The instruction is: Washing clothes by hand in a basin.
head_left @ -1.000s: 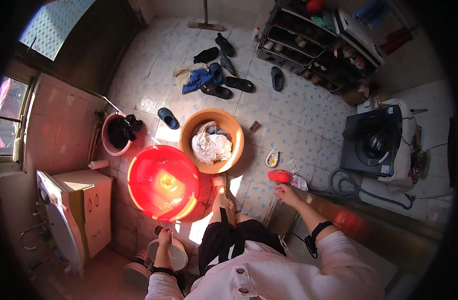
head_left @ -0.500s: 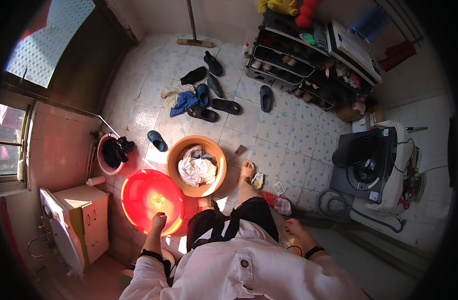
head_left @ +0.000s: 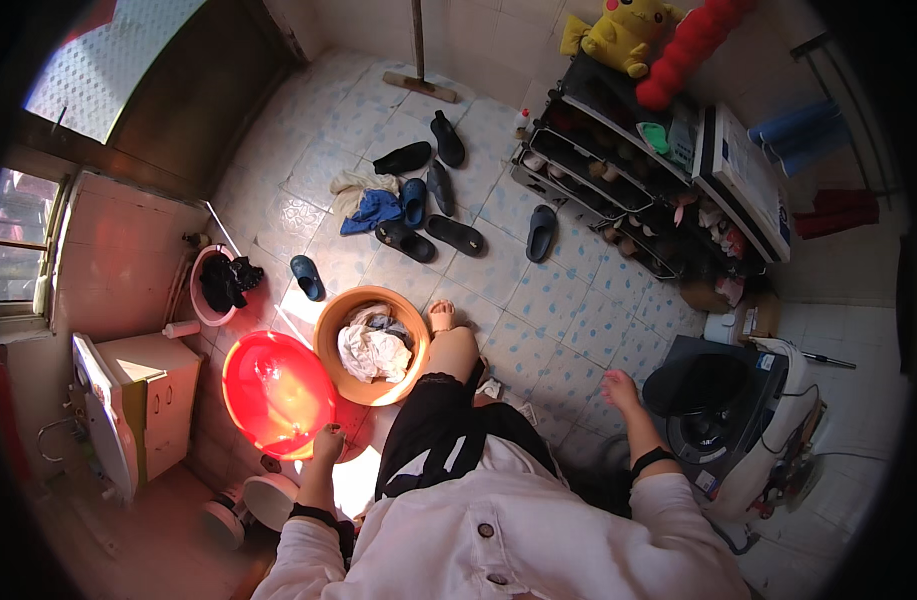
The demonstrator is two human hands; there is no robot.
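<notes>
Our right hand (head_left: 619,388), fingers loosely spread, shows nothing in its grasp; our left hand (head_left: 328,443) has its fingers curled in, and we cannot tell whether they hold anything. At eleven o'clock from the left hand, just beside it, sits a round, glossy red basin (head_left: 238,385); at one o'clock stands a round, orange-brown basin (head_left: 330,350) holding crumpled white cloth (head_left: 371,352). Our forward foot (head_left: 441,315) is planted just beside that basin's three o'clock side. At three o'clock from the right hand is a dark grey, box-shaped appliance (head_left: 753,410) with a round opening. We would do well to keep both arms out for balance, stepping clear of the basin rims.
</notes>
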